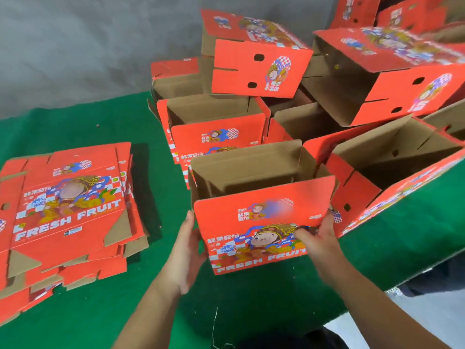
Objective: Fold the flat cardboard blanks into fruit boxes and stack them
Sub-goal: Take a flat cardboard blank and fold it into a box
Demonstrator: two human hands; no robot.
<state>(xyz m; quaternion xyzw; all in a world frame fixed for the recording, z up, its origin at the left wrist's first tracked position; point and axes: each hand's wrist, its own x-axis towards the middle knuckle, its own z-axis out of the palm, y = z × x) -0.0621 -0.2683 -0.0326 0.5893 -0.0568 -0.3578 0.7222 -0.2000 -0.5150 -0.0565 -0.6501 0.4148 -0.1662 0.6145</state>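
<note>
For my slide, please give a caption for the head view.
Both hands hold a folded box on green cloth, beside flat blanks.

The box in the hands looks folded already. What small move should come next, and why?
Probably lift the folded box and set it with the folded boxes behind: both the left hand and the right hand already hold its sides, and its walls stand upright.

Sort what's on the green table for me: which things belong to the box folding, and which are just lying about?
Belongs to the job:
- folded box, held between left hand and right hand
- stack of flat blanks
- pile of finished boxes

Just lying about:
- loose thread on the green table cover
- small scrap bits
</note>
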